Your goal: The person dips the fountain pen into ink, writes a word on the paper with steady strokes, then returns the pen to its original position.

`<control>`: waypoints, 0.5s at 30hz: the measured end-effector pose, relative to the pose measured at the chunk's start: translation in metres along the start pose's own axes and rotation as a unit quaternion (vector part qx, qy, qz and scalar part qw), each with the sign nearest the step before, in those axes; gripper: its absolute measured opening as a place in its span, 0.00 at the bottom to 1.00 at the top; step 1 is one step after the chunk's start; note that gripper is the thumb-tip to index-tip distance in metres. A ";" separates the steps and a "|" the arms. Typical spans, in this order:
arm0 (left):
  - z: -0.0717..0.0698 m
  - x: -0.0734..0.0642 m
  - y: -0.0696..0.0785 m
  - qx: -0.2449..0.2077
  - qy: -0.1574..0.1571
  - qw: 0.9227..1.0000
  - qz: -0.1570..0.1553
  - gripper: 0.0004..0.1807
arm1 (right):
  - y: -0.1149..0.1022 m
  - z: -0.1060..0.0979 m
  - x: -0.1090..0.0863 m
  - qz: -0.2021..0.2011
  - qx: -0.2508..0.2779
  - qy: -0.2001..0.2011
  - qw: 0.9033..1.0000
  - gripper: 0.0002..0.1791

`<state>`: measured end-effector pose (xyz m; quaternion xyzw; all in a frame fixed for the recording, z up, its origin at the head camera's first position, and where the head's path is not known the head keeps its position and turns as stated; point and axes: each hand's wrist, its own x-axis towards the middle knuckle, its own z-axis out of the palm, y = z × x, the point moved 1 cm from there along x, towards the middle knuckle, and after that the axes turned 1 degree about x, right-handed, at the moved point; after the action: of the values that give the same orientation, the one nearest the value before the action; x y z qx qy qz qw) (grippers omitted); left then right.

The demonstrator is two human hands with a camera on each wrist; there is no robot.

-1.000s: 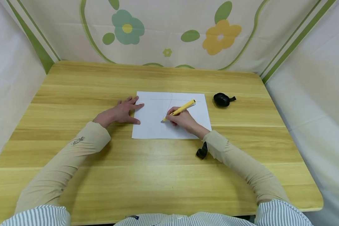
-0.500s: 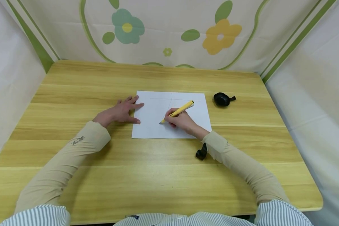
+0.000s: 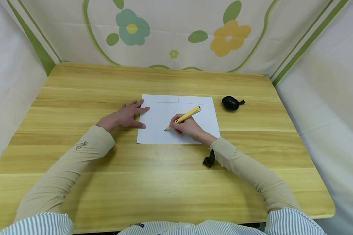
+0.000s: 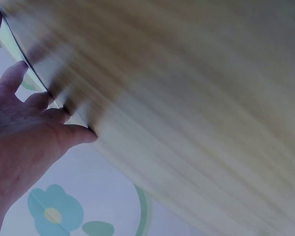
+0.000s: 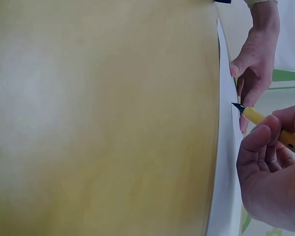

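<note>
A white sheet of paper point(image 3: 156, 133) lies flat on the wooden table, marked with a thin line across its upper part and a curved one running down from the top edge. My right hand point(image 3: 188, 126) pinches a yellow fountain pen point(image 3: 189, 113), its dark nib touching the sheet left of the fingers. In the right wrist view the pen point(image 5: 253, 116) slants out between the thumb and fingers. At the sheet's left edge my left hand point(image 3: 125, 117) rests with spread fingers, the thumb and fingertips on the paper. The left wrist view shows that hand point(image 4: 29, 132) with straight fingers.
A black rounded object with a short tab point(image 3: 230, 103) sits right of the paper. Partly behind the right cuff is a black strap-like piece point(image 3: 209, 160). A flower-printed cloth point(image 3: 161, 49) hangs along the table's back edge.
My right hand and the pen have moved slightly down and left across the paper, and the curved line appears to extend with the nib. My left hand stays put.
</note>
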<state>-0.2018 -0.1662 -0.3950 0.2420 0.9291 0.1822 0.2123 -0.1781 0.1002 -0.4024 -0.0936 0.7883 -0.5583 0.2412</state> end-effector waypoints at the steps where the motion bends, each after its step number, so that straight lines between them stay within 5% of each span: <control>1: 0.000 0.000 0.000 -0.001 0.000 1.000 0.000 0.45 | 0.000 0.001 0.000 0.000 0.000 -0.002 1.000 0.04; 15: 0.000 0.000 0.000 -0.002 0.005 1.000 0.003 0.45 | -0.001 0.004 -0.004 -0.005 -0.005 -0.012 1.000 0.04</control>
<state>-0.2018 -0.1662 -0.3954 0.2434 0.9292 0.1857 0.2071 -0.1730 0.0976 -0.4015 -0.1055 0.7878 -0.5540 0.2475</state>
